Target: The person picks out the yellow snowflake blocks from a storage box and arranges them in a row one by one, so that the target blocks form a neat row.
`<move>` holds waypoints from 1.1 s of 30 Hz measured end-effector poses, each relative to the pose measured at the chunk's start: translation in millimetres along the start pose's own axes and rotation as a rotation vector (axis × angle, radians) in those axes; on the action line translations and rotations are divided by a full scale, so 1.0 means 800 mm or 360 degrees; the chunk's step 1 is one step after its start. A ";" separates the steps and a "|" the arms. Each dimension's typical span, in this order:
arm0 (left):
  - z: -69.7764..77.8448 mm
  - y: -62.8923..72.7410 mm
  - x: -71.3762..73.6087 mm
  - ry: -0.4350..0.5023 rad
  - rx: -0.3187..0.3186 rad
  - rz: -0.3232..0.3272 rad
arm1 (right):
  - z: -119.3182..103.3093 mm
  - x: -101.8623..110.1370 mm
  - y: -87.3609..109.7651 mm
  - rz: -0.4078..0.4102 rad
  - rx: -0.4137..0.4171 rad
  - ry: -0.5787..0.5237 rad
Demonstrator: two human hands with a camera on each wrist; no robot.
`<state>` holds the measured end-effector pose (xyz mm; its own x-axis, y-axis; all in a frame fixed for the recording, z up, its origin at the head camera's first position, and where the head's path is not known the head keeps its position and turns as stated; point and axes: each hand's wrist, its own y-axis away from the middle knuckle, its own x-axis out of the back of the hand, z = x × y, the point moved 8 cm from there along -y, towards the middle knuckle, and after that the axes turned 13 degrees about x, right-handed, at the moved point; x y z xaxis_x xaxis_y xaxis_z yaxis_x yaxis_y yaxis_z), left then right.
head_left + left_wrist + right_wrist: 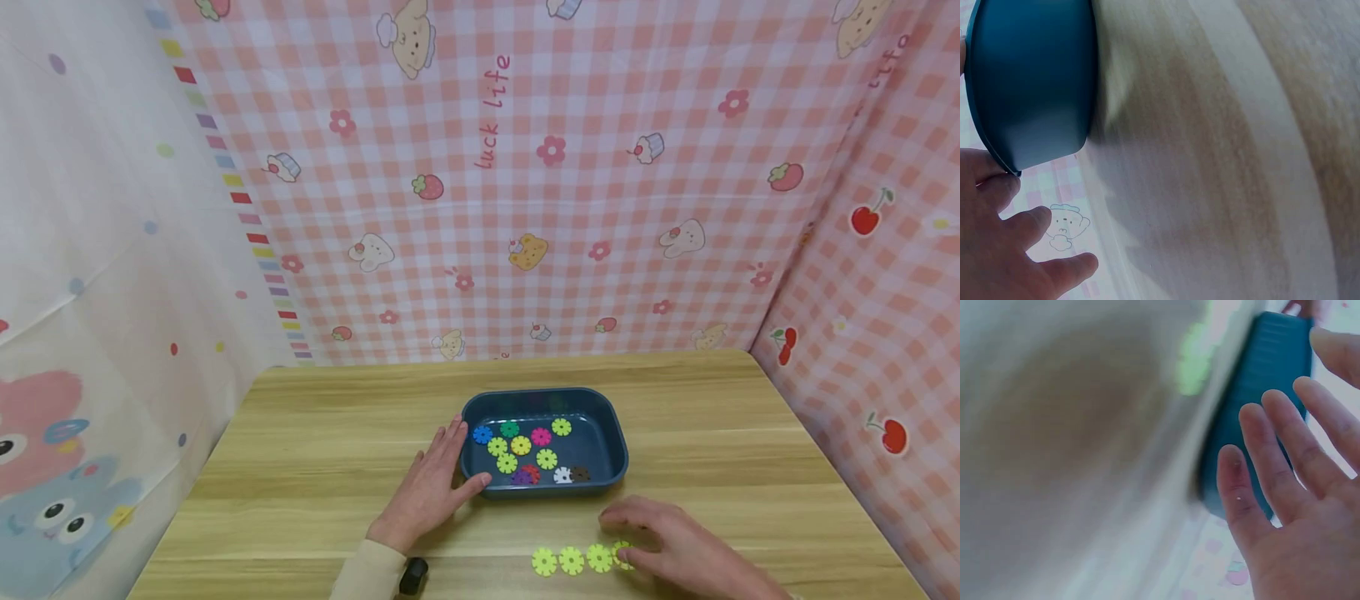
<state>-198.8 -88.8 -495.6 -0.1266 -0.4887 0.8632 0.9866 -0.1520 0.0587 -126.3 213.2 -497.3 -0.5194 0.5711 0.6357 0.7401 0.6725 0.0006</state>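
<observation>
My left hand (426, 493) rests against the left end of a dark blue plastic basin (621, 482), the thumb on its near rim. In the left wrist view, the other fingers are spread loosely, with one or two touching the rim. Snowflake-shaped plastic discs lie in the basin: several yellow-green, plus a blue disc (482, 435), a pink disc (541, 437), a white disc (562, 476) and others. Several yellow-green discs (572, 561) form a row in front. Over the row's right end hovers my right hand (678, 542), fingers extended and apart, partly hiding the last disc.
The wooden table (315, 450) carries the basin and the row. A black object (413, 576) sits at the left wrist. Patterned cloth (525, 200) hangs behind the table and on both sides.
</observation>
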 end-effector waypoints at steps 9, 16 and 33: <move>0.002 0.001 0.000 -0.0016 0.0010 -0.0006 | -0.051 0.046 -0.017 0.0310 0.0201 0.0237; 0.001 0.001 0.000 -0.0033 0.0012 -0.0001 | -0.086 0.078 -0.041 0.0492 0.0500 0.0423; 0.001 0.000 0.001 -0.0047 0.0020 -0.0018 | -0.089 0.105 -0.123 0.0299 0.0406 0.0432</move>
<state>-199.0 -88.5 -495.0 -0.1347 -0.4616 0.8768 0.9864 -0.1464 0.0745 -212.9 161.6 -389.0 -0.2288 0.5728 0.7871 0.6637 0.6833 -0.3044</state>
